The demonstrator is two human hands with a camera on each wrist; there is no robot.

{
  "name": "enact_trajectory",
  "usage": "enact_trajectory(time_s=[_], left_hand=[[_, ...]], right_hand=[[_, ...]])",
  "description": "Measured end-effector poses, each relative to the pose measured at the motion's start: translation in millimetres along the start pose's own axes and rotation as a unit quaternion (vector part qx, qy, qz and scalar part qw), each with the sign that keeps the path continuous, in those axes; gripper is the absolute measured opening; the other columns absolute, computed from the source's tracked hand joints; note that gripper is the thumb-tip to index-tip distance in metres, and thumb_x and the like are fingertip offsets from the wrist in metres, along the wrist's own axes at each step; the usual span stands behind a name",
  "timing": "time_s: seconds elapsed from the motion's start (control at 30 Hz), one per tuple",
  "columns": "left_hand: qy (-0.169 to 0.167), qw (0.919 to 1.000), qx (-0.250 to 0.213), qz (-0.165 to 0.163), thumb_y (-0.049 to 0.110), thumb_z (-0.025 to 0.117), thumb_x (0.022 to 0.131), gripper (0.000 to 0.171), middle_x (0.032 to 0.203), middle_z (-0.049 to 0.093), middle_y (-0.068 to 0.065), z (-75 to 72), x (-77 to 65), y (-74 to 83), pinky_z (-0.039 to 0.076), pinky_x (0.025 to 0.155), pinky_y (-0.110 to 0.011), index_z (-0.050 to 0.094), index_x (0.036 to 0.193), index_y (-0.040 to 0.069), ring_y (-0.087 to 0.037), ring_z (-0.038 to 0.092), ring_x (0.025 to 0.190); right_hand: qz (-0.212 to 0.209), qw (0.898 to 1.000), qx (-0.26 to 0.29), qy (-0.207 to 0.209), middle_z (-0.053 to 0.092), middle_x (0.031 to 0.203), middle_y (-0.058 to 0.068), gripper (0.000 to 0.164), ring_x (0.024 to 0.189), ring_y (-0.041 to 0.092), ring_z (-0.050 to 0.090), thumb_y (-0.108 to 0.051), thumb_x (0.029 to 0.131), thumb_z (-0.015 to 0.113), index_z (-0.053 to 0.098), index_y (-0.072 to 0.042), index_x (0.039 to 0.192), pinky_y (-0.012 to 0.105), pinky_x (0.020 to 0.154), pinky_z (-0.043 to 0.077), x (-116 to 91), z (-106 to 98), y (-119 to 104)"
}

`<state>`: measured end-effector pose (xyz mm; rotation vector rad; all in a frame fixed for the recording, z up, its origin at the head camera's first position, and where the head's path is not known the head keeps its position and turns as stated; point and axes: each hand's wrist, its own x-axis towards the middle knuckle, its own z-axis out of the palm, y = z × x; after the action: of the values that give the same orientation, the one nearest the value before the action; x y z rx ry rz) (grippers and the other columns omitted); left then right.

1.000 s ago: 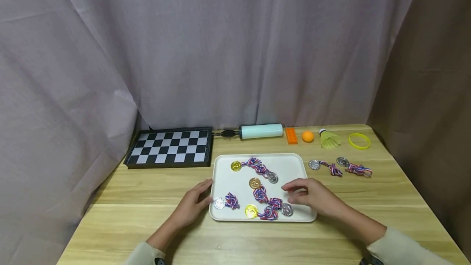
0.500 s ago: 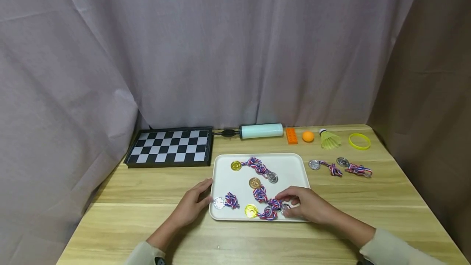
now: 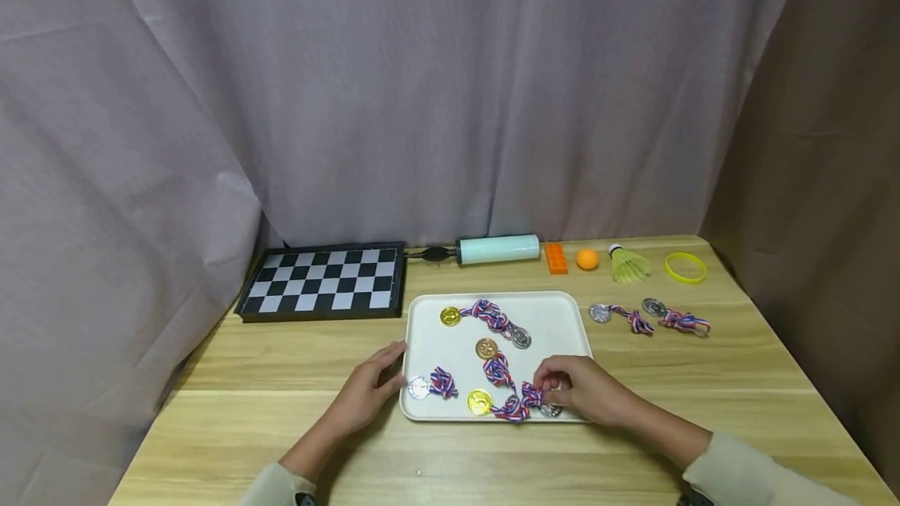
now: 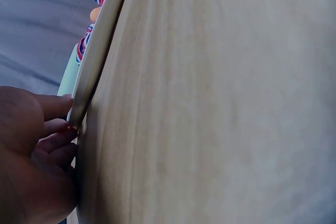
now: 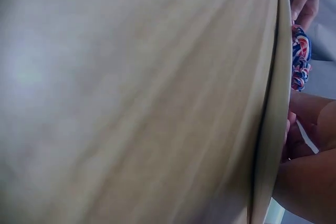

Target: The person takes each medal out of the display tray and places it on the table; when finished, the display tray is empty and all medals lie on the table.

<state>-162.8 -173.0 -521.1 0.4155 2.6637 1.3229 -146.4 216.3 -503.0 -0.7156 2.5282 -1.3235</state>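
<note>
In the head view my left hand (image 3: pixel 366 390) holds the left edge of a white tray (image 3: pixel 555 311), its thumb by the rim. My right hand (image 3: pixel 587 390) pinches the bundled ribbon (image 3: pixel 532 394) of a silver medal (image 3: pixel 551 411) at the tray's lower right; the fingers partly hide this medal. Beside it lies a bright gold medal (image 3: pixel 480 402), and a bronze-toned medal (image 3: pixel 487 348) is above that. A pale silver medal (image 3: pixel 419 388) lies near my left thumb. Farther up the tray are another gold medal (image 3: pixel 451 316) and a silver medal (image 3: pixel 520 337).
Two silver medals (image 3: pixel 600 313) with ribbons lie right of the tray. Along the back stand a checkered board (image 3: pixel 326 281), a light-blue cylinder (image 3: pixel 499 249), an orange brick (image 3: pixel 556 258), an orange ball (image 3: pixel 587 259), a yellow shuttlecock (image 3: pixel 628 265) and a yellow ring (image 3: pixel 685 267).
My right hand has come down and left to the silver medal at the lower right and taken hold of it. The ribbon bundle has shifted slightly right. My left hand stays put.
</note>
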Motion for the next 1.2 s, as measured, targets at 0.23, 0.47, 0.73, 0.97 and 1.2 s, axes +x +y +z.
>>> enact_trajectory(time_s=[0.23,0.47,0.73,0.97,1.2], left_hand=[[-0.002,1.0000,-0.001,0.001,0.011,0.067,0.100,0.058,0.161,0.042,-0.017,-0.2,0.5,-1.1,0.025,0.125,-0.053,0.047,0.154,0.005,-0.037,0.034,0.151],[0.000,1.0000,0.002,0.004,0.010,0.066,0.100,0.057,0.160,0.043,-0.017,0.0,0.4,-1.5,0.026,0.125,-0.053,0.047,0.154,0.005,-0.037,0.035,0.151],[-0.001,1.0000,0.006,0.007,0.010,0.066,0.100,0.057,0.160,0.043,-0.017,-0.6,0.0,-0.5,0.027,0.125,-0.053,0.047,0.154,0.005,-0.037,0.035,0.151],[-0.002,0.9999,0.004,0.010,0.010,0.065,0.101,0.057,0.160,0.042,-0.018,-0.8,-0.5,0.3,0.027,0.125,-0.053,0.047,0.154,0.004,-0.037,0.035,0.151],[-0.004,1.0000,0.004,0.007,0.010,0.065,0.101,0.057,0.160,0.042,-0.018,-1.2,-0.4,1.3,0.027,0.125,-0.054,0.046,0.154,0.004,-0.038,0.034,0.151]], right_hand=[[-0.001,1.000,0.014,0.006,0.065,0.084,-0.007,0.015,0.077,0.005,0.059,-0.003,0.090,0.073,0.070,-0.017,0.094,0.023,0.067,0.053,-3.4,-1.3,1.0],[0.033,0.995,0.089,-0.004,0.069,0.100,0.007,0.009,0.092,0.011,0.067,-0.001,0.095,0.068,0.067,-0.005,0.103,0.024,0.083,0.060,-9.1,-15.1,-2.3],[0.046,0.991,0.108,0.060,0.068,0.102,0.010,0.015,0.092,0.010,0.066,0.001,0.093,0.067,0.064,0.003,0.108,0.023,0.080,0.059,-21.7,-35.7,-2.9],[0.046,0.981,0.095,0.162,0.066,0.106,0.007,0.017,0.091,0.004,0.067,0.006,0.092,0.069,0.063,0.008,0.108,0.018,0.078,0.058,-32.6,-59.4,5.8],[0.088,0.973,0.063,0.205,0.067,0.099,0.005,0.018,0.085,-0.002,0.064,0.007,0.092,0.067,0.060,0.010,0.108,0.018,0.072,0.058,-40.2,-85.3,26.2]])
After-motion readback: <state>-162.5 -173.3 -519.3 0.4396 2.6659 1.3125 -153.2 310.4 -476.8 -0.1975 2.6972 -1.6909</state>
